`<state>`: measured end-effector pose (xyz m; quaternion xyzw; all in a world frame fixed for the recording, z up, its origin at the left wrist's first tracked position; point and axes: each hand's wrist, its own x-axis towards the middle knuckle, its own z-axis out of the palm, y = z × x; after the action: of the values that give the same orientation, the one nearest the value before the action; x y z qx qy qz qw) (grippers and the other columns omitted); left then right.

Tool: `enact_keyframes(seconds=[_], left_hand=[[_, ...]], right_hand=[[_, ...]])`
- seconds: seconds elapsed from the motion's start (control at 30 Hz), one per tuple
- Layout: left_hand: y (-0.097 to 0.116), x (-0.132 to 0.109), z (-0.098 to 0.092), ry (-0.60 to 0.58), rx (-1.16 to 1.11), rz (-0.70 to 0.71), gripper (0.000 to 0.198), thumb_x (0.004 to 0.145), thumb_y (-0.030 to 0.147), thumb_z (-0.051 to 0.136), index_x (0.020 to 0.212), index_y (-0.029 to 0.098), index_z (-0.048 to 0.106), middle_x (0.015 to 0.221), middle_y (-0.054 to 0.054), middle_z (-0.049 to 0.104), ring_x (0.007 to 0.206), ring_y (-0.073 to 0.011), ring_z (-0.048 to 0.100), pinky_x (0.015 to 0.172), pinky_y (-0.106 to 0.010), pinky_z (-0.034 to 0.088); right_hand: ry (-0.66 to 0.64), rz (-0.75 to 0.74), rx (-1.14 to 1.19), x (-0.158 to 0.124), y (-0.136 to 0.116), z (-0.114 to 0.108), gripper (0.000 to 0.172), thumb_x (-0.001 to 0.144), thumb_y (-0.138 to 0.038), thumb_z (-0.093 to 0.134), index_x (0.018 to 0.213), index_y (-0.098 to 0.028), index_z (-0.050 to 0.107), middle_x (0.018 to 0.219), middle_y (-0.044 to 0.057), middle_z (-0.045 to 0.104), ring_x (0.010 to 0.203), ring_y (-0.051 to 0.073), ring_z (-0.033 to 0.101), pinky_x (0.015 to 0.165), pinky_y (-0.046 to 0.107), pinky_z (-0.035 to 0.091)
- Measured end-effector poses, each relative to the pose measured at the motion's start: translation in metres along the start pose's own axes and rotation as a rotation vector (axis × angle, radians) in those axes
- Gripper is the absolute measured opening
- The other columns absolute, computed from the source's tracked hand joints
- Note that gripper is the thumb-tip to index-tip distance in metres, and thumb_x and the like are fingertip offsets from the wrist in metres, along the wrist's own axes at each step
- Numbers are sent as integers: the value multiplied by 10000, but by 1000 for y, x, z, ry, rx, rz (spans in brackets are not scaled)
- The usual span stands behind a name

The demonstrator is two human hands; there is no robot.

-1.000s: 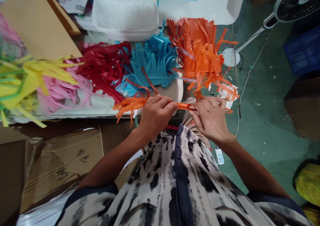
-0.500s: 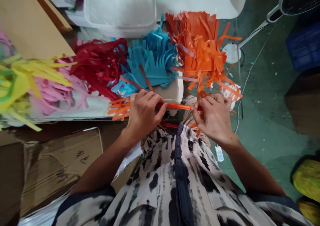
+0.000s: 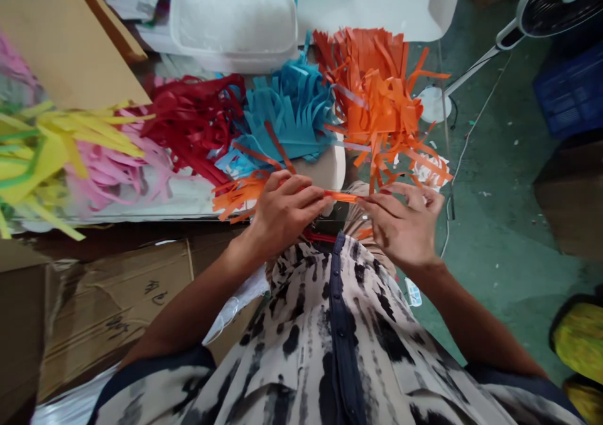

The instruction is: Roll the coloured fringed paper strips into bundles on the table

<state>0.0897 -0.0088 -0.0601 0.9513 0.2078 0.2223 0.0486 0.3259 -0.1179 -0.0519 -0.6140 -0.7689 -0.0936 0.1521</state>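
Between my hands an orange fringed paper tassel (image 3: 343, 196) is stretched level, its middle a narrow band. My left hand (image 3: 291, 206) is closed around it, and its loose orange strips fan out past the left side of that hand. Thumb and fingers of my right hand (image 3: 406, 221) pinch the band's other end; the strips beyond are mostly hidden by the hand. Just beyond my hands lie a blue fringe pile (image 3: 292, 108) and an orange fringe pile (image 3: 372, 92) on the table's near right part.
Dark red (image 3: 195, 120), pink (image 3: 110, 171) and yellow fringes (image 3: 61, 139) lie along the table to the left. A white plastic tub (image 3: 233, 23) stands behind. A fan (image 3: 558, 4) is at far right, a blue crate (image 3: 572, 89) below it, and cardboard (image 3: 122, 299) at lower left.
My left hand has moved slightly right along the orange tassel, so less of its band shows between my hands. My right fingers have straightened a little.
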Motion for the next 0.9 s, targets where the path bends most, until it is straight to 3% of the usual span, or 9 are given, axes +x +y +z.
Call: enact_keyframes(seconds=[0.17,0.3,0.5,0.77,0.9], left_hand=[[-4,-8,-6,-7,-51,-92,273,1033,182,568,1170,329,752,1148,17,809,1106,-226,683,1061,-491,414],[3,3,-5,-47,-73,-103,233,997,199,576,1075,307,766,1109,3,804,1122,-250,658,1139,-517,375],[3,13,5,-68,-120,-156,173,1036,311,580,1077,259,740,1077,-41,770,1055,-254,633,1001,-475,414],[8,9,3,-74,-89,-222,196,1062,339,560,1004,255,728,1025,-21,778,954,-232,629,941,-445,391],[10,11,4,-69,-64,-252,224,1074,323,539,980,239,723,1002,-29,775,935,-232,639,929,-451,391]], right_hand=[[3,92,26,-19,23,-14,310,937,-213,646,1198,-361,723,1146,-17,812,1237,313,599,1005,529,273],[23,79,-3,-12,7,-13,272,971,-278,618,1221,-333,707,1166,14,797,1212,304,595,1017,521,276],[-68,55,7,9,-6,3,189,1084,-339,512,1109,-314,698,1083,-13,798,1150,248,573,993,467,274],[-109,63,-21,10,0,7,246,1107,-325,436,1017,-272,660,1002,32,757,1094,245,586,961,455,297],[-121,47,36,11,-2,6,235,1096,-375,477,1069,-255,677,1047,42,766,1125,258,578,951,452,294]])
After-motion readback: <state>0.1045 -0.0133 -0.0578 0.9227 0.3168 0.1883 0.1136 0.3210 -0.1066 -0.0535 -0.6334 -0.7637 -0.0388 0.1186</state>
